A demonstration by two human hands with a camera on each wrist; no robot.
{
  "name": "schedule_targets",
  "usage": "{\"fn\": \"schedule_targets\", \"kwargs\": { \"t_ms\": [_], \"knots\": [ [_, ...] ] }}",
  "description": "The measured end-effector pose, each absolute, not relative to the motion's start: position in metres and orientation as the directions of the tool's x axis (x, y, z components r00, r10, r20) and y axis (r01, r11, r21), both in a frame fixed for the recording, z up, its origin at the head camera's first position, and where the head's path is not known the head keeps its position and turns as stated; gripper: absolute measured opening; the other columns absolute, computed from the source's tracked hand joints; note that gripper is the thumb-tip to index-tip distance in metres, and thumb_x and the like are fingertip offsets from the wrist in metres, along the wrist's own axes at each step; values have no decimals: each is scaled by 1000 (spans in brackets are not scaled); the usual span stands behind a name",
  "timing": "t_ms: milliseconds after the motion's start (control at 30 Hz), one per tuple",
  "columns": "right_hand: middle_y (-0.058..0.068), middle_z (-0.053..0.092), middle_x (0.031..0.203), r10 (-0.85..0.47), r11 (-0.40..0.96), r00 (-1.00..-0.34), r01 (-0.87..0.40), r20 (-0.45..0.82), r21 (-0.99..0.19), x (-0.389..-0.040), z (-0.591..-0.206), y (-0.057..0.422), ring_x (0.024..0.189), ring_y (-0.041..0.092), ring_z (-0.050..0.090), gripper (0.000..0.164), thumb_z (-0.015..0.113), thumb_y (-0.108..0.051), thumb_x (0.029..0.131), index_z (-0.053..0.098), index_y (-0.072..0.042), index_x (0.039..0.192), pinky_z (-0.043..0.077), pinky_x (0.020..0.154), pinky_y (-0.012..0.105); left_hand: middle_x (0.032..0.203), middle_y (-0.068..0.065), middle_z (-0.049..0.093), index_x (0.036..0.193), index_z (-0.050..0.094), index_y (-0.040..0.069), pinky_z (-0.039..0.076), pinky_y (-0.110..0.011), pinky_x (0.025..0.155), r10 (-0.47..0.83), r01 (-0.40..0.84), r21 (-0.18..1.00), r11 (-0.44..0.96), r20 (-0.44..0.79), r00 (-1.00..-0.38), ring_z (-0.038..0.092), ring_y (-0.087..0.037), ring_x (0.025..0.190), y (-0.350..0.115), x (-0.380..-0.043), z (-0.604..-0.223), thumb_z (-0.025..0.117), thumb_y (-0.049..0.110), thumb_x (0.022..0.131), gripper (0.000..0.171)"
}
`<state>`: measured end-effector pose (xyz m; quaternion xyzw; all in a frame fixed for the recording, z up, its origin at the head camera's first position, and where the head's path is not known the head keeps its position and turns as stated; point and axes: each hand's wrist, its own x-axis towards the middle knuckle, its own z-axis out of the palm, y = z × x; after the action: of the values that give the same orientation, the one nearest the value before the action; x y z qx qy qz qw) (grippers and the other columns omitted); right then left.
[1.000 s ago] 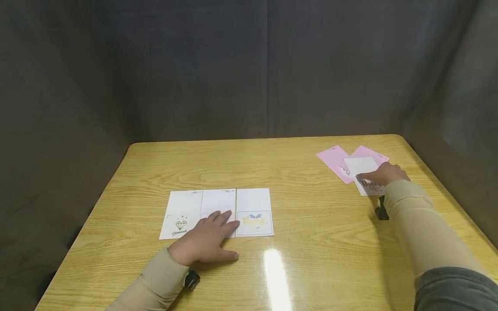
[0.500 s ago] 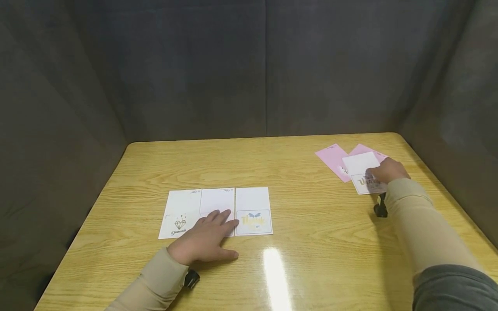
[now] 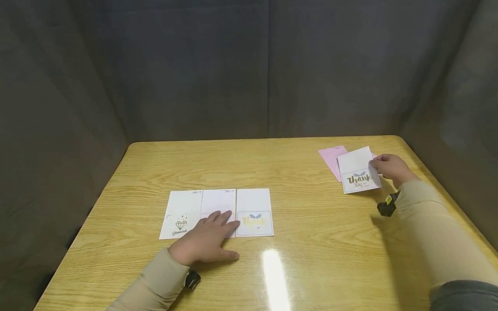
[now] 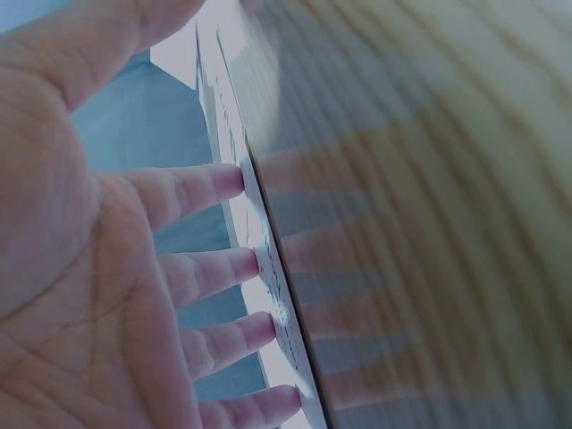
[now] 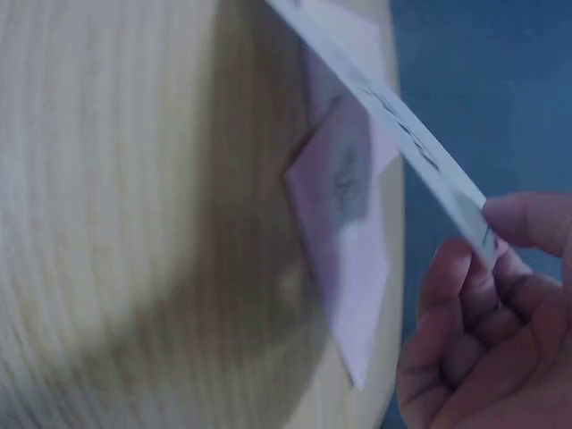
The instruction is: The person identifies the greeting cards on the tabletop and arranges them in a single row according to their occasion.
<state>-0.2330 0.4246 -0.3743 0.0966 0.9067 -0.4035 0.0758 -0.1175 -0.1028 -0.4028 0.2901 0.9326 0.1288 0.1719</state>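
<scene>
My right hand (image 3: 393, 167) pinches the right edge of a white "Thank You" card (image 3: 359, 172) between thumb and fingers. The right wrist view shows that card (image 5: 393, 125) raised and tilted over two pink cards (image 5: 344, 223) on the table. My left hand (image 3: 208, 239) lies with spread, straight fingers over the middle of three white cards in a row. Its fingertips (image 4: 241, 179) touch the card surface in the left wrist view. The left card (image 3: 183, 203) bears a diamond print, the middle card (image 3: 218, 201) is partly covered, and the right card (image 3: 254, 220) reads "Thank".
The wooden table (image 3: 311, 259) has rounded far corners, and a bright light reflection shows near its front. Dark curtains (image 3: 194, 69) hang behind it and along both sides. One pink card (image 3: 332, 157) shows to the left of the held card.
My right hand has lifted the "Thank You" card off the pink cards and tilted it, its grip now at the card's right edge. The left hand stays in place.
</scene>
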Motion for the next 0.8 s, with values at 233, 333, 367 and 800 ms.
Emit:
{"fn": "schedule_targets", "kwargs": {
  "t_ms": [233, 333, 367, 800],
  "knots": [
    [16, 57, 117, 34, 600, -980, 176, -195, -780, -230, -359, 409, 111, 30, 51, 47, 41, -29, 111, 43, 13, 132, 42, 102, 52, 167, -20, 27, 156, 47, 11, 19, -66, 119, 572, 478, 346, 807, -256, -779, 20, -46, 152, -102, -118, -400, 76, 52, 88, 84],
    [4, 60, 107, -14, 589, -984, 135, -177, -797, -229, -353, 398, 104, 19, 54, 44, 43, -27, 111, 45, 12, 131, 48, 94, 40, 166, -20, 27, 155, 48, 10, 19, -66, 118, 571, 475, 351, 807, -256, -780, 20, -46, 152, -102, -118, -400, 76, 52, 88, 84],
    [0, 61, 104, -30, 577, -985, 123, -172, -807, -229, -351, 395, 100, 15, 55, 42, 44, -26, 111, 45, 12, 130, 49, 90, 36, 166, -20, 27, 155, 48, 10, 20, -66, 118, 571, 475, 353, 806, -256, -780, 20, -47, 152, -102, -118, -399, 77, 51, 88, 84],
    [-4, 58, 94, -199, 456, -963, 74, -183, -887, -222, -353, 348, 86, 8, 53, 23, 49, -13, 110, 50, 7, 121, 48, 74, 24, 166, -21, 27, 155, 48, 9, 20, -66, 118, 575, 476, 358, 803, -257, -777, 21, -47, 152, -103, -117, -397, 76, 51, 88, 84]
  ]
}}
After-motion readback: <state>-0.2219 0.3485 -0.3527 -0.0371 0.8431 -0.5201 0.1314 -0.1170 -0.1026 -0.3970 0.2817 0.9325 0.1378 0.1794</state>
